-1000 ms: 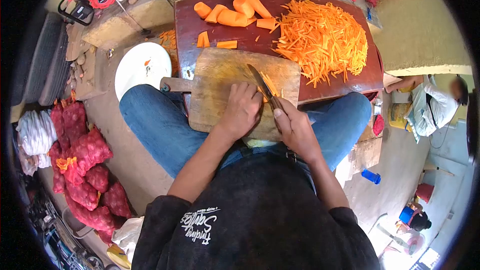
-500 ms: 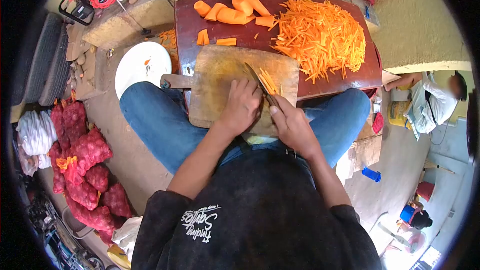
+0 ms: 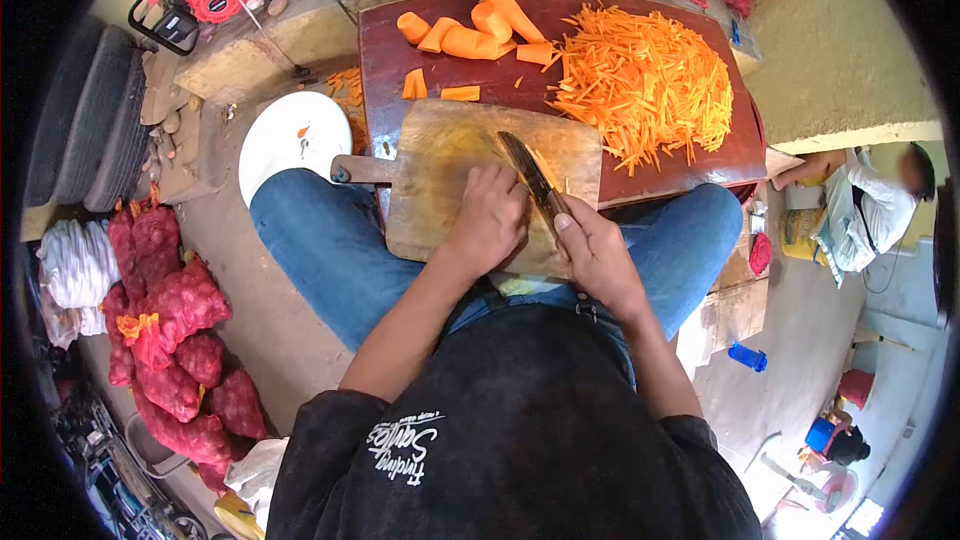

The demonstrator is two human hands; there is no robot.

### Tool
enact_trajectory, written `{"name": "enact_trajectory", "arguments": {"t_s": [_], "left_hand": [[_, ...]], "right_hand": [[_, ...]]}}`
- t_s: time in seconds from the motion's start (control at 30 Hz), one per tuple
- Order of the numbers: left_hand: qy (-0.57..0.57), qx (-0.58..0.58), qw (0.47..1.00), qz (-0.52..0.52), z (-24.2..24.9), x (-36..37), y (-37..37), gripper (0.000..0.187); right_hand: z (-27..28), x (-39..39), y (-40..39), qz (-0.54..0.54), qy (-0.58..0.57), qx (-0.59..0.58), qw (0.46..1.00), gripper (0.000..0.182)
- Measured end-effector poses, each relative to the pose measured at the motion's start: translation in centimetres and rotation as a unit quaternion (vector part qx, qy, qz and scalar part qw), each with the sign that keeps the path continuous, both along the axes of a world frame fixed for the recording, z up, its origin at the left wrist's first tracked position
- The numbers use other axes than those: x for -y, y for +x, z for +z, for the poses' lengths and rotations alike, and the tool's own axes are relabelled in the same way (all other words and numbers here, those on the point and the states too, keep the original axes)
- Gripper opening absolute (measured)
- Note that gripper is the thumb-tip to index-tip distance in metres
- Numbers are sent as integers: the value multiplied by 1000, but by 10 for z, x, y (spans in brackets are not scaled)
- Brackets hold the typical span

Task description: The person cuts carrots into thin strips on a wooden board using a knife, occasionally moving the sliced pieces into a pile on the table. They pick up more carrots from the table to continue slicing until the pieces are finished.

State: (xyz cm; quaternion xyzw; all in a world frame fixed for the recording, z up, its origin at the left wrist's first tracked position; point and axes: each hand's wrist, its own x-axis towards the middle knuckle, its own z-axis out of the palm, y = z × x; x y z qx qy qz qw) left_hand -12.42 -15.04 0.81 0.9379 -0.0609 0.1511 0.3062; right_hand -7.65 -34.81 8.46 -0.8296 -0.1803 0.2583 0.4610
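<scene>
My right hand [image 3: 593,245] is wrapped round the handle of a knife [image 3: 530,168], whose blade lies over the wooden cutting board [image 3: 430,155]. Close to the blade on its left, my left hand [image 3: 490,208] has its fingers curled on the board; what they hold, if anything, is hidden. A few thin carrot strips [image 3: 545,170] show beside the blade. Beyond the board, a large heap of carrot strips [image 3: 645,85] covers the right of the dark red table [image 3: 385,45]. Peeled carrot pieces [image 3: 470,40] lie at its back left, with flat carrot slices [image 3: 460,93] nearer the board.
A white round lid or basin [image 3: 290,140] is beyond my left knee. Red net sacks [image 3: 180,340] stand on the floor at the left, near tyres [image 3: 110,130]. Another person [image 3: 865,205] sits at the right, and a further person [image 3: 845,443] is at the lower right.
The knife blade has tilted so that more of its flat side shows, and it covers more of the strips beside it. The whole view has shifted slightly.
</scene>
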Motion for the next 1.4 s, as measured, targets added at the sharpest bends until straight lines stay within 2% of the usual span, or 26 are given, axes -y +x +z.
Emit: {"name": "enact_trajectory", "arguments": {"t_s": [0.13, 0.23, 0.37, 0.47, 0.57, 0.67, 0.87, 0.97, 1.03, 1.13, 1.2, 1.27, 1.3, 1.33, 1.37, 1.4], "left_hand": [[-2, 12, 1000, 8, -1, 2, 0, 30], [-4, 35, 999, 15, -5, 3, 1, 25], [-34, 48, 997, 39, -12, -1, 2, 18], [-63, 64, 994, 69, -9, 1, 5, 14], [-48, 86, 993, 61, 1, 2, 8, 12], [-37, 74, 995, 56, 2, 2, 6, 11], [-54, 137, 984, 100, -4, 1, 10, 11], [-93, 195, 963, 160, 6, -11, 11, 9], [-136, 233, 941, 203, 20, -24, 13, 8], [-283, 200, 907, 239, 25, -36, 13, 9], [-281, 211, 910, 222, 20, -38, 16, 11], [-268, 186, 920, 219, 12, -37, 15, 10], [-222, 189, 934, 204, 11, -37, 14, 10], [-177, 191, 947, 186, 10, -36, 15, 9], [-132, 193, 958, 167, 9, -35, 16, 9], [-108, 191, 965, 146, 7, -33, 16, 10]], "right_hand": [[-3, -12, 7, 18, -11, 45, 999, 34], [-11, -14, 17, 30, 27, 50, 998, 34], [-4, -9, 14, -28, 59, 1, 998, 33], [-3, -3, 14, -11, 75, 33, 997, 32], [-8, 0, 11, -5, 80, -2, 997, 34], [5, 3, 9, -70, 154, -143, 975, 35], [-8, 8, 15, -43, 137, -47, 989, 39], [15, 18, 8, -8, 85, -159, 984, 39], [7, 24, -1, 39, 52, -127, 990, 41], [3, 33, 0, 72, 27, -98, 992, 40], [-8, 44, 11, 61, 48, -87, 993, 38], [4, 50, 40, 34, -19, -53, 998, 34], [-12, 60, 62, 24, 12, -55, 998, 35], [-11, 60, 81, 2, 11, -4, 1000, 35], [-19, 64, 106, 38, -24, 178, 983, 35], [-21, 62, 122, 9, -2, 231, 973, 34]]}}
